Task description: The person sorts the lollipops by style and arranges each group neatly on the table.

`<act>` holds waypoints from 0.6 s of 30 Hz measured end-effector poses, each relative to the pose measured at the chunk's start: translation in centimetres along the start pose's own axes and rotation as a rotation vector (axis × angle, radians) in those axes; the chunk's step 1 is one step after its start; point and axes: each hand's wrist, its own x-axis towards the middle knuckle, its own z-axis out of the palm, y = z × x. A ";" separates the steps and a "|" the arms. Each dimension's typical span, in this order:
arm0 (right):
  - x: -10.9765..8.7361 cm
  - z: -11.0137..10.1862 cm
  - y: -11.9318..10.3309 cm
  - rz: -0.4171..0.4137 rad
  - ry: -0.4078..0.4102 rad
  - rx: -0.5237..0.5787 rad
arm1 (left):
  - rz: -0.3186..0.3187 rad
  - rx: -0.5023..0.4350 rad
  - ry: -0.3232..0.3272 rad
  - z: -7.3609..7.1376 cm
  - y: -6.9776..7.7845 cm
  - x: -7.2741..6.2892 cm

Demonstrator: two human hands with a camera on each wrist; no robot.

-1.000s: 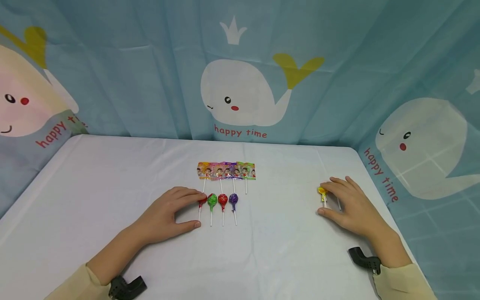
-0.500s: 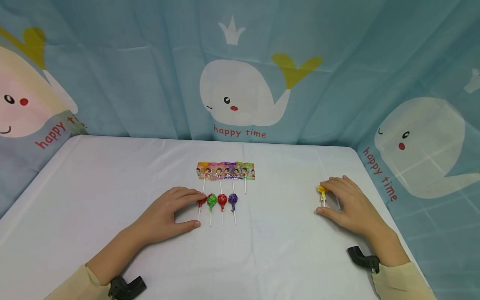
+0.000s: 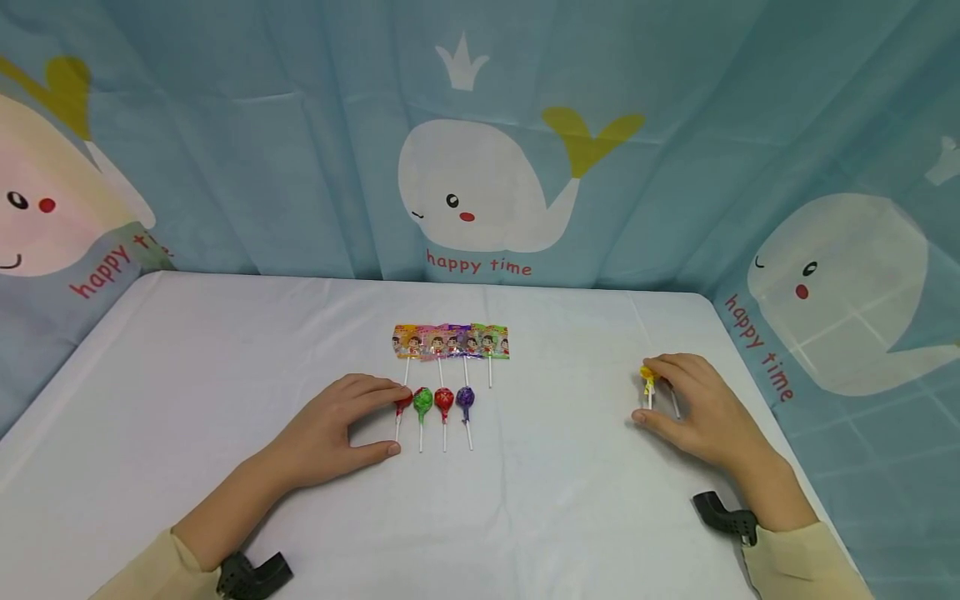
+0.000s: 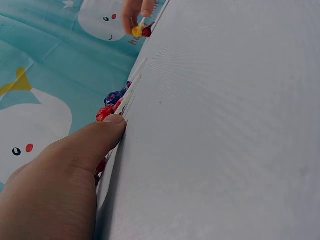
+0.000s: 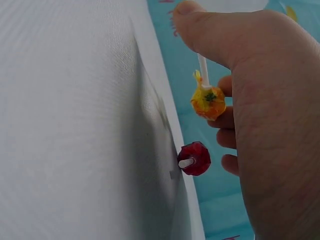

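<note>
My left hand (image 3: pixel 330 433) rests on the white table with fingertips on the leftmost red lollipop (image 3: pixel 403 403) of a row; its thumb lies near the stick's lower end. Beside it lie a green lollipop (image 3: pixel 423 400), another red lollipop (image 3: pixel 444 400) and a purple lollipop (image 3: pixel 466 398). At the right, my right hand (image 3: pixel 697 408) holds a yellow lollipop (image 5: pixel 208 102), its fingers at the candy and its thumb by the stick. A dark red lollipop (image 5: pixel 195 158) sits under that hand; only its stick (image 3: pixel 676 405) shows in the head view.
Behind the row, several lollipops in flat printed wrappers (image 3: pixel 450 342) lie side by side, sticks toward me. The white tablecloth (image 3: pixel 540 500) reaches a blue whale-print curtain (image 3: pixel 315 167) at the back and sides. A black wrist mount (image 3: pixel 255 577) is on each forearm.
The yellow lollipop has shifted slightly right and away from me, with my right fingers curling further over it. My left hand and the row have stayed in place.
</note>
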 end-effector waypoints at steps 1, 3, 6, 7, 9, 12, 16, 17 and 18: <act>0.0 0.0 0.0 0.002 0.000 0.001 | 0.001 0.000 0.000 0.0 0.0 0.0; 0.0 0.0 -0.1 0.003 0.001 -0.001 | 0.002 0.001 0.000 0.0 0.0 0.0; 0.0 0.0 -0.2 0.008 0.003 0.001 | 0.005 0.002 0.000 0.0 0.0 0.0; 0.0 0.0 -0.2 0.008 0.005 0.002 | 0.006 0.001 0.001 0.0 0.0 0.0; 0.0 0.1 -0.3 0.007 0.005 0.006 | 0.005 0.001 0.003 -0.1 0.0 0.0; 0.1 0.1 -0.3 0.002 0.008 0.009 | 0.001 0.000 0.001 -0.1 0.1 0.0; 0.1 0.1 -0.4 0.005 0.009 0.017 | -0.006 0.005 -0.009 0.0 0.1 0.0; 0.1 0.1 -0.5 0.008 0.008 0.022 | -0.007 0.007 -0.012 0.0 0.1 0.0; 0.2 0.1 -0.6 0.014 0.005 0.027 | -0.008 0.008 -0.014 -0.1 0.1 0.0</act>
